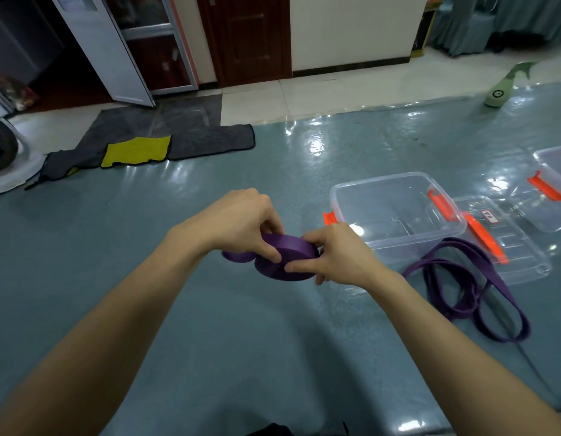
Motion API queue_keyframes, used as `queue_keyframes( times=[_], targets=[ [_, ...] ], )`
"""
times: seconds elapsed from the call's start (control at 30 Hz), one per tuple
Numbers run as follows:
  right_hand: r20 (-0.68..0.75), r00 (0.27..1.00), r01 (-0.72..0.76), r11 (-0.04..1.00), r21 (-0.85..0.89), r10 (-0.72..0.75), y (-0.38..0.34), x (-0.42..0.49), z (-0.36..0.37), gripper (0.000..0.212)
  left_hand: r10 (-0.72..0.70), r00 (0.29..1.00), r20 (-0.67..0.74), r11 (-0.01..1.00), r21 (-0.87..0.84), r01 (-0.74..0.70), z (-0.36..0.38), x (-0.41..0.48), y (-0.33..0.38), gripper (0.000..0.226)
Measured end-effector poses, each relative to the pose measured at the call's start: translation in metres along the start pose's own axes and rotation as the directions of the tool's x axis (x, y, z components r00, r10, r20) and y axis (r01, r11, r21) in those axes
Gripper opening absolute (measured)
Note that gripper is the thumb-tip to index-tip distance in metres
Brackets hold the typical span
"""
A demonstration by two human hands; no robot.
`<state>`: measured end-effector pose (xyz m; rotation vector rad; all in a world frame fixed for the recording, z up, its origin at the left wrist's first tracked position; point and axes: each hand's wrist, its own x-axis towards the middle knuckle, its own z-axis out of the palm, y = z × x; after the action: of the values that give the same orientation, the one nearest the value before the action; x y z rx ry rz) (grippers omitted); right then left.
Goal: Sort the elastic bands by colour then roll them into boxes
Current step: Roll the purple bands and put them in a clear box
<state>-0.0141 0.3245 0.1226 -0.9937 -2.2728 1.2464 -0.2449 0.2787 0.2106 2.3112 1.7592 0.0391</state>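
Observation:
A purple elastic band wound into a flat roll [288, 251] is held above the grey-blue mat between both hands. My left hand [241, 223] pinches the roll from the left with thumb and fingers. My right hand [334, 254] grips its right edge, thumb across the face. A short loop of the band sticks out to the left under my left hand. More purple bands [468, 291] lie loose in a tangle on the mat to the right. A clear plastic box [395, 212] with orange latches stands open just behind my right hand.
A clear lid [508, 237] with an orange latch lies right of the box, and a second clear box [556, 184] stands at the right edge. Grey and yellow cloths [137, 149] lie at the mat's far left. A pale green bottle-shaped object [502, 89] lies far right.

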Motion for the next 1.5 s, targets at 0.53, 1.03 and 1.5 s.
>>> queue_keyframes(
  times=[0.53,1.03,1.5],
  targets=[
    [-0.238,0.946,0.037,0.659,0.751,0.218,0.102,-0.027,-0.139,0.032,-0.487,0.708,-0.512,0.437,-0.844,-0.310,0.072,0.138,0.118,0.012],
    [-0.076,0.928,-0.301,0.855,0.422,0.364,0.183,-0.006,-0.174,0.114,-0.712,0.698,-0.072,0.141,-0.989,0.042,0.135,0.203,0.142,0.038],
    [0.107,0.957,-0.157,0.795,-0.586,0.268,0.237,0.073,-0.174,0.086,-0.656,0.652,0.380,-0.164,-0.915,0.369,0.200,0.284,0.103,0.040]
  ],
)
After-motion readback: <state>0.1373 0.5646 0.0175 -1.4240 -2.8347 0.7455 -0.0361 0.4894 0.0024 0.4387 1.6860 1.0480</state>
